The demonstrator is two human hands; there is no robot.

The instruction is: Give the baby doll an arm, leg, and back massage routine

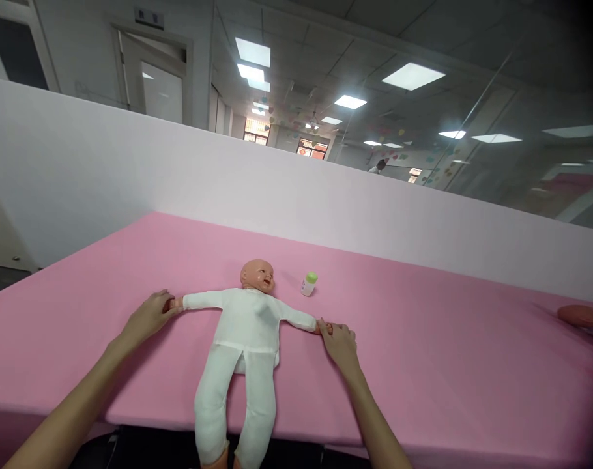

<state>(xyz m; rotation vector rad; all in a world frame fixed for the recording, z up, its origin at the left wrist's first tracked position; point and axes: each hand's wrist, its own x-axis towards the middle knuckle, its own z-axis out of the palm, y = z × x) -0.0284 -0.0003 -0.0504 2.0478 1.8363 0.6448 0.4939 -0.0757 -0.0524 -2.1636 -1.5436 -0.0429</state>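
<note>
A baby doll [250,326] in white clothes lies on its back on the pink table [423,352], arms spread, legs hanging past the front edge. My left hand [151,314] is closed on the doll's hand at the left of the view. On the other side, my right hand [339,342] is closed around the doll's other hand. A small white bottle [307,285] with a green cap stands right of the doll's head, touched by neither hand.
Behind the table runs a low white partition [277,189] with glass above it. Part of another doll [582,316] lies at the far right edge. A person [378,167] is far off beyond the glass.
</note>
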